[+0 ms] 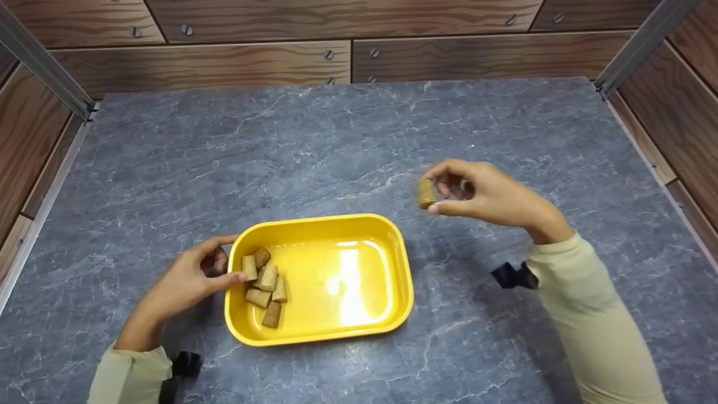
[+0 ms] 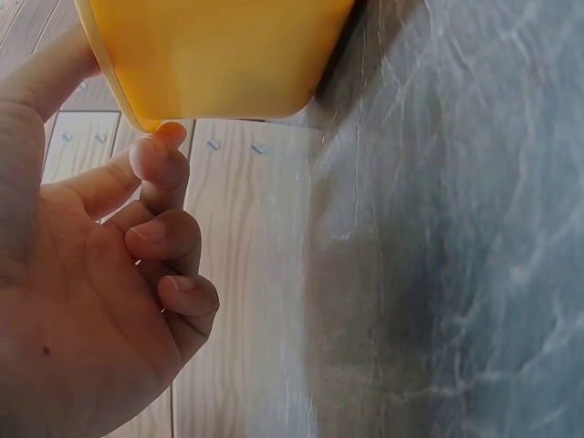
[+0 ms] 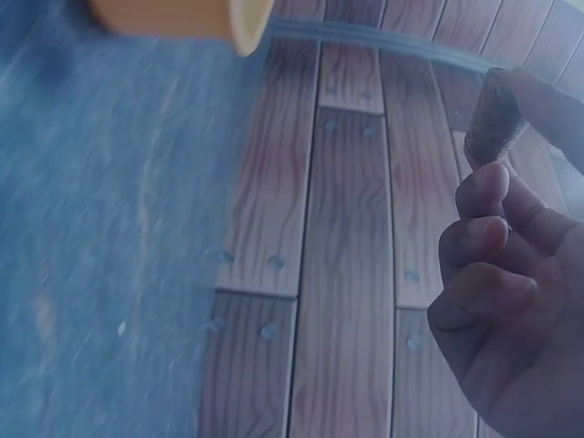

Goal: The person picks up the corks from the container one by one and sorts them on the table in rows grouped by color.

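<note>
My right hand [image 1: 485,193] pinches a cork [image 1: 426,194] between thumb and fingers, held above the table to the right of a yellow tray [image 1: 320,335]. In the right wrist view the same cork [image 3: 494,117] shows at the fingertips. My left hand [image 1: 188,280] grips the tray's left rim, its thumb over the edge and the other fingers outside. Several corks [image 1: 269,278] lie heaped at the left end of the tray. From the left wrist view, the tray's outer wall [image 2: 219,59] is seen with fingers at its rim.
The tray stands on a grey marbled table [image 1: 359,146]. Wood-patterned panels [image 1: 224,64] enclose the back and both sides, with metal posts [image 1: 50,62] at the corners. A black strap piece [image 1: 515,275] sticks out from the right sleeve.
</note>
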Tool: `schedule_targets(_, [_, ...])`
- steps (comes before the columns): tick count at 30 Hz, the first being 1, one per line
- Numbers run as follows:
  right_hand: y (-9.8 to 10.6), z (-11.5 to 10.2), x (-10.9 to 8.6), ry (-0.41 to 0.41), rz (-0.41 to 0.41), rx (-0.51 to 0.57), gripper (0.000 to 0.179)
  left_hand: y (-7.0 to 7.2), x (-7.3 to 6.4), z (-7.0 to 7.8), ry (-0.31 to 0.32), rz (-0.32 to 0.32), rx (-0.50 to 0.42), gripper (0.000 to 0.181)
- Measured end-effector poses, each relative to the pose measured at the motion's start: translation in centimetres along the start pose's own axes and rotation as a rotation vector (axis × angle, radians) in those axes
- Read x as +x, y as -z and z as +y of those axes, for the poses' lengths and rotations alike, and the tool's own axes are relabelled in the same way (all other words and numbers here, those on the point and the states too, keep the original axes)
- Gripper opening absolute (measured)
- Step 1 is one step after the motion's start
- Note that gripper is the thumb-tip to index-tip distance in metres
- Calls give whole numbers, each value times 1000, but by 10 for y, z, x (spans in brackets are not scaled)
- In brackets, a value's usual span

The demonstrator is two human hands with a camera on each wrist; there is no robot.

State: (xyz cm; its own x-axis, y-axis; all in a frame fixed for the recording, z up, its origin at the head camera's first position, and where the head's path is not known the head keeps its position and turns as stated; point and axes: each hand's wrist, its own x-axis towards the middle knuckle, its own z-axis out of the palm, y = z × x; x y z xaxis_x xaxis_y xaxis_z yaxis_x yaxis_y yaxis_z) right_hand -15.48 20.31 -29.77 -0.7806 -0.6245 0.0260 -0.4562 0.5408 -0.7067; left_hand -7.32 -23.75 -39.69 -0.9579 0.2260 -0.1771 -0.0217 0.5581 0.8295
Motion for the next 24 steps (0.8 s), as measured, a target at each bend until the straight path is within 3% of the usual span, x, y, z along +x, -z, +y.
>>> schedule_targets(7, [-6,20,-11,-94,-9,-27,34,0,-2,0,10,-2,-4,62])
schedule_targets(24, [-37,64,-7,-275,-97,-134,38,0,0,-2,-6,-4,-44,59])
